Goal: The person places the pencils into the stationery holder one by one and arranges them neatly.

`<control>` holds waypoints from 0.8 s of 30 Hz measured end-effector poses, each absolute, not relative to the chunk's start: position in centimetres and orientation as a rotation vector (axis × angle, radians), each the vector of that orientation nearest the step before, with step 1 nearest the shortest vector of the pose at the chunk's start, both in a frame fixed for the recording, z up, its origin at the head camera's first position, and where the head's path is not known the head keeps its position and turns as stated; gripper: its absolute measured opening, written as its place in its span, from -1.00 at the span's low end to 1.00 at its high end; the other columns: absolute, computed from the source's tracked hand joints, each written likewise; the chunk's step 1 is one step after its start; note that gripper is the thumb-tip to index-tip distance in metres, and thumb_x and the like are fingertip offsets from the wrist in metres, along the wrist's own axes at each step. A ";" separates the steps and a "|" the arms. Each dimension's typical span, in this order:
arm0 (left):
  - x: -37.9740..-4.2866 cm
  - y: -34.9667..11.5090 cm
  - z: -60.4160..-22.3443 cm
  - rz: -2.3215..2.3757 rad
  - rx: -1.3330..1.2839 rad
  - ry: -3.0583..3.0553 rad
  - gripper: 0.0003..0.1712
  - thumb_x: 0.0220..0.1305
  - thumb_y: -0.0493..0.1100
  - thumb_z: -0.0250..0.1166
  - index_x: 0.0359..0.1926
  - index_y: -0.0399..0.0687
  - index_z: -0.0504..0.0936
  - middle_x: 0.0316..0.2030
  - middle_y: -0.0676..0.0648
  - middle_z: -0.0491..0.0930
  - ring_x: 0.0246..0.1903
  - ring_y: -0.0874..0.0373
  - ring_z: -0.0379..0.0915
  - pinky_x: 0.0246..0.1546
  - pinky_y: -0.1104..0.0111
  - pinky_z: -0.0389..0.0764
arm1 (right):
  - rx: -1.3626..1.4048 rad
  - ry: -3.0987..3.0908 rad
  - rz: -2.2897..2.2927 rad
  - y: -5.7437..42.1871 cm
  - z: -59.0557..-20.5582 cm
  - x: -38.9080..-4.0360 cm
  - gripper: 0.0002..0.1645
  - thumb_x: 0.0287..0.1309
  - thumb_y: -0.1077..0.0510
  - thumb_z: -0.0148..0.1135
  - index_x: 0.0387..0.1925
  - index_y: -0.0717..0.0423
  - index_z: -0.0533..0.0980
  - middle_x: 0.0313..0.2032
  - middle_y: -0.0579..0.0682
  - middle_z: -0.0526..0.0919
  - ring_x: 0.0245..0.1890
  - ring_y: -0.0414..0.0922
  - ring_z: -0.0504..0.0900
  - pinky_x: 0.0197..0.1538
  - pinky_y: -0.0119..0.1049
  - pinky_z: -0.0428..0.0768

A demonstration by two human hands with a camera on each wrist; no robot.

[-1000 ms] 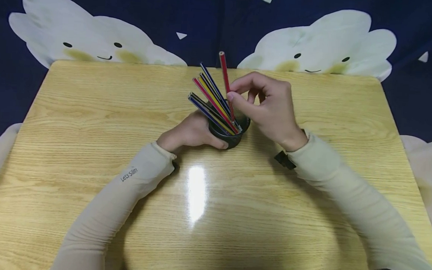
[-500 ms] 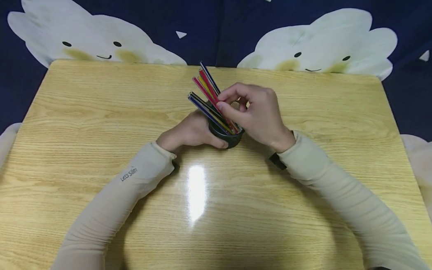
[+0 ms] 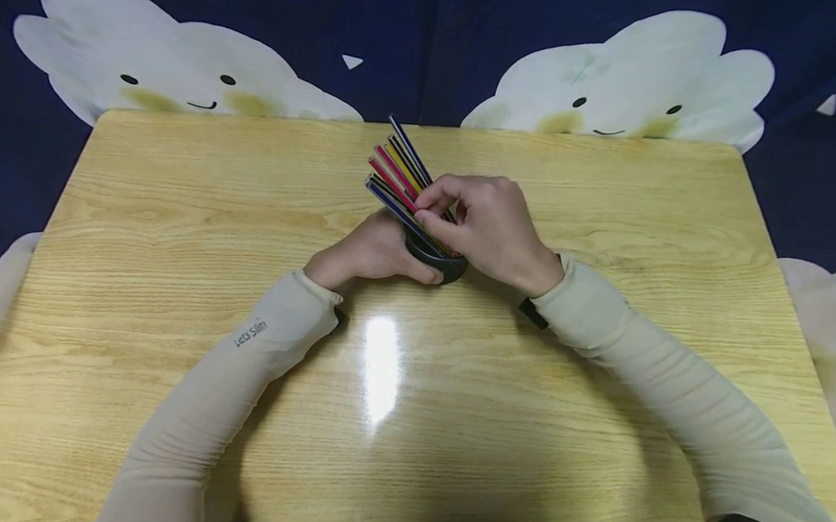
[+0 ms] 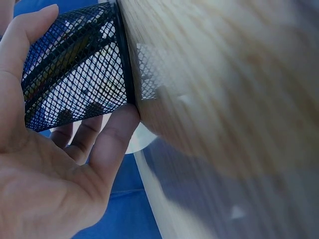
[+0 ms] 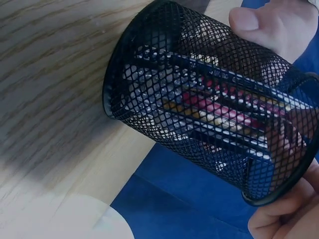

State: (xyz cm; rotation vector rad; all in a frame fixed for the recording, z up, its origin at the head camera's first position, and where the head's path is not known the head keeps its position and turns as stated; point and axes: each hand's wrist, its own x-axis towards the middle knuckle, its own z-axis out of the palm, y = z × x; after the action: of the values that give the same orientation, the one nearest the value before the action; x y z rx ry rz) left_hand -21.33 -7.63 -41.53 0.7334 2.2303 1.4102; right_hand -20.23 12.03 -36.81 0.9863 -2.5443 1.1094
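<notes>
A black mesh pencil cup (image 5: 209, 35) stands upright on the wooden table near its far side. My left hand (image 3: 368, 250) grips the cup from the left, thumb across its near side. In the left wrist view its fingers (image 4: 112, 142) wrap round the mesh close to the base. Several pencils, blue, black, yellow and red, lean to the left out of the cup. Over the rim, my right hand (image 3: 495, 226) pinches a red pencil (image 3: 392, 181) between thumb and forefinger. The pencils' lower ends show through the mesh in the right wrist view.
The wooden table (image 3: 406, 452) carries a bright light reflection in the middle. Behind its far edge hangs a dark blue cloth (image 3: 424, 46) with white clouds.
My right hand has come down and left with the red pencil, which now leans among the others in the cup. The left hand keeps its hold on the cup.
</notes>
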 end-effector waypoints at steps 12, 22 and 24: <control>-21.3 -7.5 -41.4 1.395 0.730 2.240 -0.14 0.01 -0.29 0.72 0.32 -0.28 0.50 0.16 -0.14 0.61 0.15 0.04 0.53 0.34 0.28 0.42 | 0.978 -2.503 1.157 12.2 -37.1 -20.2 -0.92 0.31 0.23 0.50 -0.21 0.18 0.78 -0.36 -0.05 0.81 -0.50 -0.18 0.61 -0.39 -0.37 0.48; -21.3 -7.5 -41.5 1.385 0.731 2.243 -0.11 0.01 -0.29 0.72 0.37 -0.26 0.53 0.18 -0.15 0.63 0.19 0.02 0.55 0.39 0.25 0.40 | 0.835 -2.377 1.385 14.4 -37.2 -19.8 -0.91 0.31 0.29 0.53 -0.16 0.20 0.78 -0.33 -0.08 0.80 -0.57 -0.19 0.49 -0.46 -0.43 0.40; -21.3 -7.5 -41.7 1.383 0.736 2.250 -0.13 0.01 -0.27 0.73 0.36 -0.26 0.55 0.17 -0.15 0.65 0.20 0.02 0.55 0.40 0.24 0.39 | 0.787 -2.350 1.451 15.2 -37.3 -19.7 -0.90 0.31 0.31 0.53 -0.15 0.21 0.78 -0.33 -0.09 0.80 -0.55 -0.18 0.50 -0.46 -0.41 0.41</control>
State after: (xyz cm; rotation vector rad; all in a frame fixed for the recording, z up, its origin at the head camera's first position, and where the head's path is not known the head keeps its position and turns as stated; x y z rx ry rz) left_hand -21.33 -7.55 -41.66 0.7359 2.2502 1.3825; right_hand -19.65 15.20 -37.34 0.7871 -2.3496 1.4506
